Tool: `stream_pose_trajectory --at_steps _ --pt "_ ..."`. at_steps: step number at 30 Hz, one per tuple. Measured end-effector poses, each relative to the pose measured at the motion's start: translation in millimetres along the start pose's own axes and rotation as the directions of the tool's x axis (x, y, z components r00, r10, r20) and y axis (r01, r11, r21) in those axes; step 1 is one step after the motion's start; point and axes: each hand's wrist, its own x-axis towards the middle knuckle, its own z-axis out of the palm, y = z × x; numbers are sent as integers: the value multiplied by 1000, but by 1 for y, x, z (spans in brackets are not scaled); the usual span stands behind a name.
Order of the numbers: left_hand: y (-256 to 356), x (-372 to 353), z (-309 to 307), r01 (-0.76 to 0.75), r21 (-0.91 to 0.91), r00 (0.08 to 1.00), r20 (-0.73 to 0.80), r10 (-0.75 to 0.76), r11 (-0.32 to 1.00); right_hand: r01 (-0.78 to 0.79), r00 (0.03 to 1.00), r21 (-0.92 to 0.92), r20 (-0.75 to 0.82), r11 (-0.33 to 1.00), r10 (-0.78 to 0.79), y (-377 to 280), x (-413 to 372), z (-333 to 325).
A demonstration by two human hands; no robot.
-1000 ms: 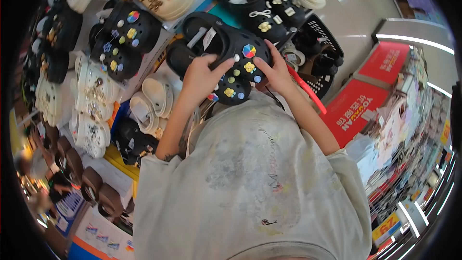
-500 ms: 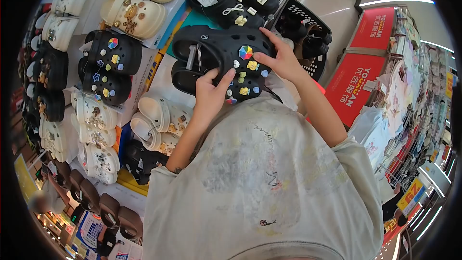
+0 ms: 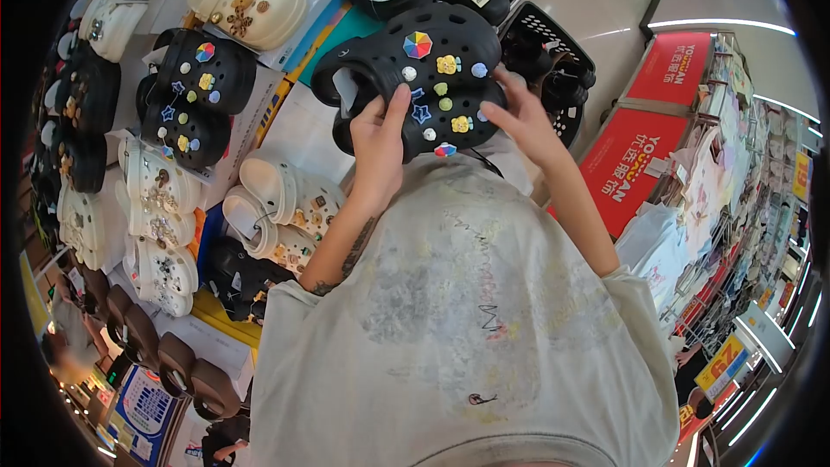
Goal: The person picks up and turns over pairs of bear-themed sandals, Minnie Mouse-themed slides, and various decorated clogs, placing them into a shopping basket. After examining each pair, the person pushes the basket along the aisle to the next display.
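A pair of black clogs (image 3: 465, 102) is held up in front of my chest. Colorful charms dot their tops: a rainbow umbrella charm (image 3: 417, 45), yellow figures, blue stars and small round pieces. My left hand (image 3: 380, 140) grips the pair near the foot openings, its thumb lying on the top of the clogs. At the toe end my right hand (image 3: 526, 121) holds the clogs, with the thumb on the lower clog's front near a small blue charm. Pale filling shows inside the upper clog. A similar black pair (image 3: 206, 69) with matching charms stands on the display to the left.
Cream clogs (image 3: 251, 9), white clogs (image 3: 160, 182) and brown slides (image 3: 177, 363) line the display at left. A black basket (image 3: 566, 30) with dark shoes stands beyond my right hand. Red signs (image 3: 635, 160) and hanging clothes are on the right.
The clogs have turned and tilted, so both tops and the blue stars now show more. My right hand has shifted down from the upper clog to the lower clog's toe.
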Motion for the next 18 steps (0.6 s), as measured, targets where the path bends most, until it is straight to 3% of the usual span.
stream_pose_trajectory --at_steps 1,4,5,6,11,14,18 --pt "-2 1 -2 -19 54 1000 14 18 998 -72 997 -91 34 993 76 0 -4 3" --pt "-19 3 -9 -87 195 994 83 72 977 -205 978 -128 20 970 209 5 -1 7" --pt "-23 2 -10 -139 278 986 129 106 950 -249 967 -238 -3 939 255 9 0 7" --pt "-23 -2 -8 -122 355 990 112 88 927 -171 985 -212 -8 962 174 15 3 11" --pt "-31 -6 -4 -123 229 985 144 91 966 -303 952 133 1 944 305 14 1 7" --pt "-36 -4 -5 -182 242 979 134 153 953 -210 969 98 -109 973 220 13 -1 17" --pt "-38 -3 -14 -160 310 980 166 112 937 -307 950 135 -19 942 312 14 1 14"
